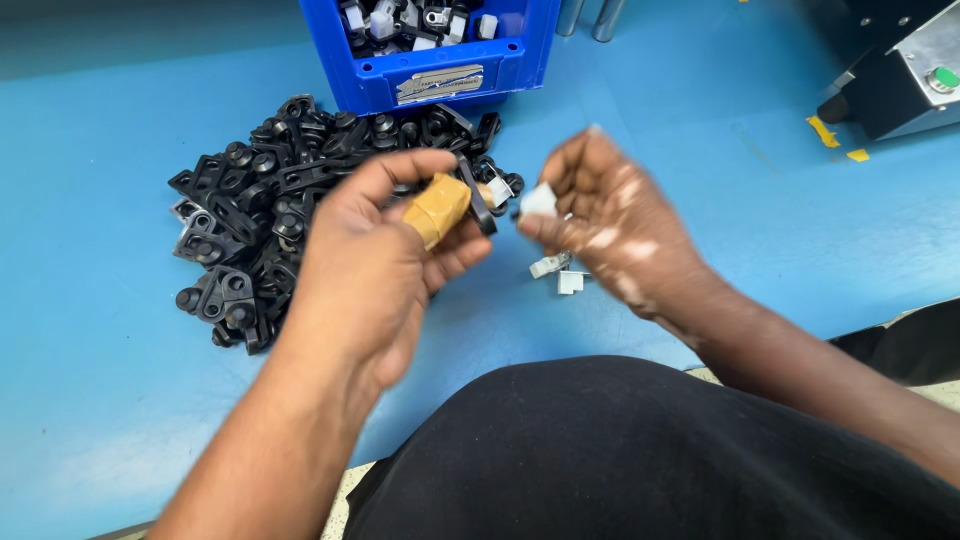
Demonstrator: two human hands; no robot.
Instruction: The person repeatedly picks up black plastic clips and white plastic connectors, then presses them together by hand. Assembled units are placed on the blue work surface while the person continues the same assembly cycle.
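Note:
My left hand (375,265) is closed around a black plastic bracket (476,198), pinched between the thumb, which wears a tan tape wrap, and the index finger. My right hand (615,225) pinches a small white plastic clip (538,200) just to the right of the bracket; the two parts are close but apart. Both hands hover above a blue table (90,330). A heap of black brackets (260,215) lies behind and to the left of my left hand.
A blue plastic bin (440,60) with black and white parts stands at the back centre. Two loose white clips (560,272) lie on the table under my right hand. A grey machine with a green button (915,75) sits at the back right.

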